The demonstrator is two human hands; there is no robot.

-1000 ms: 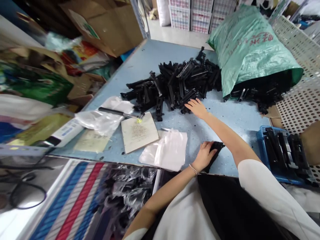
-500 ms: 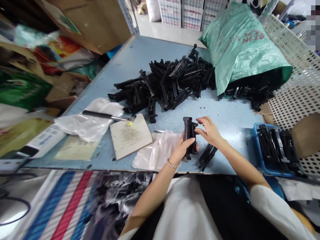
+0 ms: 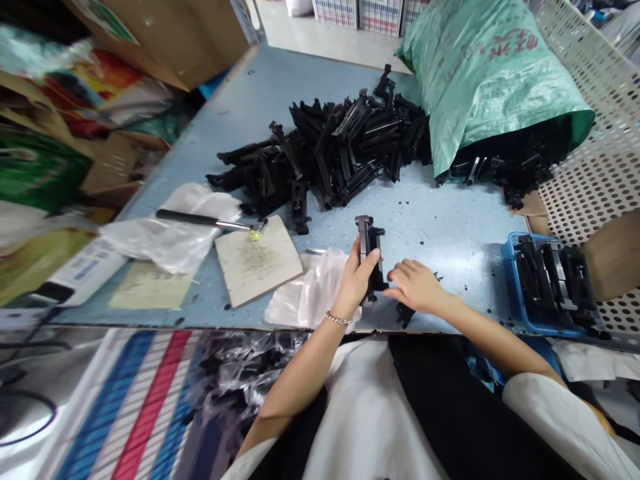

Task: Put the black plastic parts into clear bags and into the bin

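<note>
My left hand grips a black plastic moulded part, held upright, with the fingers wrapped round its lower half. My right hand lies open just to the right of that part, fingertips almost at its side. Under the right hand's edge, a second black part rests on the blue speckled table, mostly hidden. A large heap of similar black parts lies beyond both hands. A bracelet circles my left wrist.
A green woven sack spills black parts at the back right. A blue basket of black parts stands at the right. Left of my hands lie a pale board, a black-handled tool and clear plastic bags.
My right hand has moved down and left, from the top of the upright part to beside its lower half. The left hand still holds the part, and the view has tilted slightly.
</note>
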